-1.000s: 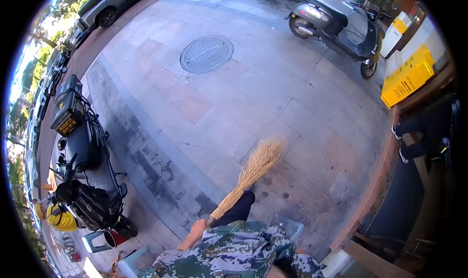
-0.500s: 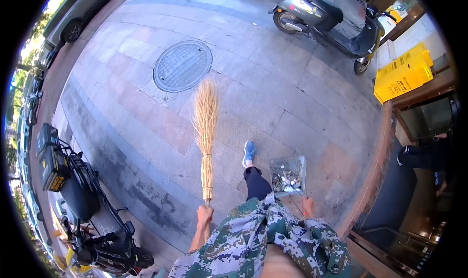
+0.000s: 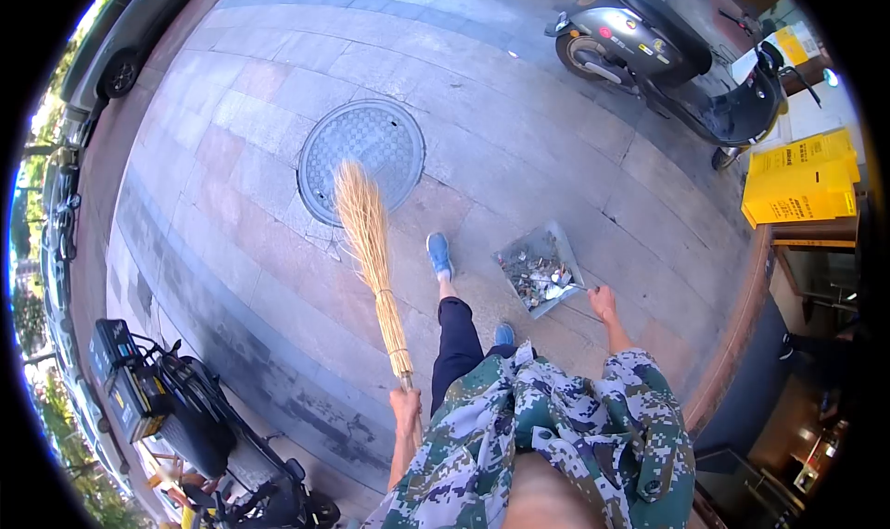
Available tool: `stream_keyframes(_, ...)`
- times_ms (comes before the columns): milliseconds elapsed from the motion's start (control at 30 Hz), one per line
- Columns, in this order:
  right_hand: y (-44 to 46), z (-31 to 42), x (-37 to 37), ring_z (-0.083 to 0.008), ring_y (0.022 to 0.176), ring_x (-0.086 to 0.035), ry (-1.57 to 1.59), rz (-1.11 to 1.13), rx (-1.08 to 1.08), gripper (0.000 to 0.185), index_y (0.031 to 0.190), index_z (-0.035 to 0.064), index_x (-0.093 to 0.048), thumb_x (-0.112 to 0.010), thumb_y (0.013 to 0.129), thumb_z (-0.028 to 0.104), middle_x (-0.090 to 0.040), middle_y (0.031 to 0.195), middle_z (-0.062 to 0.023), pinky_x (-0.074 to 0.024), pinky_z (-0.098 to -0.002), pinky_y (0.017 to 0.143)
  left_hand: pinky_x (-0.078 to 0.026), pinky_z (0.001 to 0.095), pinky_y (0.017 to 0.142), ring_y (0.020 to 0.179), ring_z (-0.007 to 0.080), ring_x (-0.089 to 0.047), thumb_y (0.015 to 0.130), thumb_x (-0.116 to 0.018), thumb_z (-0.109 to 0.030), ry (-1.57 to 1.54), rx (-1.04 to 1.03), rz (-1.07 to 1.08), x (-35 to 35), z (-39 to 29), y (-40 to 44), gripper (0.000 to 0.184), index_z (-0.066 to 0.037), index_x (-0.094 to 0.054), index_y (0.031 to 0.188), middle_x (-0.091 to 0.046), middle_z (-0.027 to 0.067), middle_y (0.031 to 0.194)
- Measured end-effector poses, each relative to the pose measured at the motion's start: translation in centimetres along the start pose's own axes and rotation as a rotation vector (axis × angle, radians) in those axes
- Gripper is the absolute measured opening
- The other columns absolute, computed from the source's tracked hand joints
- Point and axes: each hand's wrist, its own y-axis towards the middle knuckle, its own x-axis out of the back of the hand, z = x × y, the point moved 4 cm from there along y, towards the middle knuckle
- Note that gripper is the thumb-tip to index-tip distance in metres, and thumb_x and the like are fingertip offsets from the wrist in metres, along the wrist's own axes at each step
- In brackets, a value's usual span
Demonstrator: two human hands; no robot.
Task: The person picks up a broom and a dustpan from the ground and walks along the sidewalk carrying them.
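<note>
My left hand is wrapped round the handle of a straw broom, whose bristles point forward and overlap the near edge of a round manhole cover. My right hand is closed on the thin handle of a dustpan that holds litter, including some white scraps. The dustpan is out to the right of my feet, apart from the broom. Blue shoes show below my dark trousers.
A grey scooter stands at the upper right, near yellow boxes by a doorway. A black scooter with a rear box is at the lower left. A car is at the upper left. A person in dark clothes is at the right.
My right hand and the dustpan have come into view and moved forward. The broom has swung left, its bristles now over the manhole cover. One foot has stepped forward.
</note>
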Motion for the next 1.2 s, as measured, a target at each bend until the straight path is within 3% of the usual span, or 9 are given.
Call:
stream_keyframes(67,0.5,8.6,2.5,-0.0396,0.083,-0.054,-0.052,0.032,0.017,0.032,0.082,-0.0042,-0.057,-0.057,0.073,0.027,-0.057,0.083,-0.0262,-0.0420,-0.0448,0.071,-0.038,0.0281,0.034,0.037,0.0138,-0.048,0.064,-0.053,-0.008,-0.032,-0.070,0.071,5.7,-7.9,3.0,0.014,0.003,-0.050,0.057,-0.048,0.0066,0.046)
stream_keyframes(200,3.3,12.7,3.9,-0.0406,0.086,-0.053,-0.019,-0.018,0.129,0.033,0.085,-0.0042,-0.056,-0.055,0.075,0.027,-0.056,0.086,-0.0267,-0.0418,-0.0451,0.072,-0.038,0.0281,0.033,0.036,0.0122,-0.045,0.066,-0.052,-0.009,0.105,-0.194,0.064,8.6,-15.2,8.4,0.014,0.004,-0.049,0.059,-0.046,0.0057,0.046)
stream_keyframes(267,3.7,15.3,4.4,-0.0409,0.089,-0.052,-0.089,0.099,-0.025,0.033,0.088,-0.0037,-0.055,-0.053,0.076,0.027,-0.056,0.089,-0.0267,-0.0415,-0.0458,0.075,-0.037,0.0267,0.033,0.037,0.0121,-0.045,0.066,-0.052,-0.009,0.037,-0.200,0.102,10.6,-22.6,9.9,0.014,0.004,-0.049,0.061,-0.046,0.0059,0.046)
stream_keyframes(567,9.6,18.9,9.1,-0.0419,0.090,-0.051,-0.091,0.121,-0.114,0.033,0.092,-0.0034,-0.054,-0.052,0.079,0.027,-0.054,0.092,-0.0279,-0.0421,-0.0472,0.075,-0.035,0.0241,0.032,0.035,0.0109,-0.042,0.069,-0.051,-0.008,0.053,-0.207,0.226,5.5,-41.2,18.6,0.012,0.000,-0.048,0.060,-0.045,0.0037,0.048)
stream_keyframes(633,11.2,17.3,8.6,-0.0415,0.091,-0.051,-0.074,0.160,-0.125,0.033,0.092,-0.0034,-0.054,-0.052,0.079,0.027,-0.054,0.093,-0.0281,-0.0419,-0.0471,0.076,-0.036,0.0268,0.032,0.036,0.0137,-0.045,0.067,-0.051,-0.008,0.424,-0.395,0.179,1.9,-45.4,19.2,0.015,0.001,-0.048,0.056,-0.046,0.0058,0.046)
stream_keyframes(867,11.3,19.6,5.4,-0.0402,0.088,-0.052,0.004,0.164,-0.087,0.028,0.088,-0.0032,-0.053,-0.053,0.078,0.023,-0.056,0.089,-0.0252,-0.0428,-0.0468,0.073,-0.047,0.0388,0.045,0.049,0.0321,-0.059,0.063,-0.049,-0.006,0.906,-0.593,0.386,-3.1,-28.3,15.8,0.017,0.011,-0.052,0.059,-0.053,0.0235,0.050)
stream_keyframes(933,12.1,19.1,5.1,-0.0400,0.087,-0.053,-0.060,0.155,-0.150,0.028,0.088,-0.0030,-0.053,-0.053,0.078,0.023,-0.056,0.090,-0.0246,-0.0433,-0.0465,0.072,-0.048,0.0408,0.050,0.055,0.0346,-0.059,0.063,-0.052,-0.007,1.011,-0.288,0.499,-0.3,-23.6,9.9,0.019,0.011,-0.053,0.066,-0.054,0.0252,0.055)
stream_keyframes(1000,11.9,17.1,5.1,-0.0394,0.086,-0.053,-0.069,0.172,-0.151,0.027,0.088,-0.0028,-0.053,-0.053,0.078,0.022,-0.056,0.090,-0.0238,-0.0439,-0.0462,0.071,-0.045,0.0404,0.056,0.062,0.0355,-0.059,0.061,-0.052,-0.008,1.025,-0.286,0.503,4.3,-20.5,4.9,0.019,0.009,-0.054,0.069,-0.055,0.0241,0.060)
stream_keyframes(1200,10.9,11.9,8.7,-0.0381,0.086,-0.055,0.028,0.170,-0.281,0.032,0.099,-0.0005,-0.051,-0.054,0.076,0.022,-0.057,0.091,-0.0229,-0.0454,-0.0442,0.073,-0.040,0.0410,0.057,0.060,0.0394,-0.052,0.062,-0.053,-0.009,1.034,-0.418,0.450,9.0,-28.8,-4.0,0.013,0.002,-0.050,0.067,-0.051,0.0225,0.059)
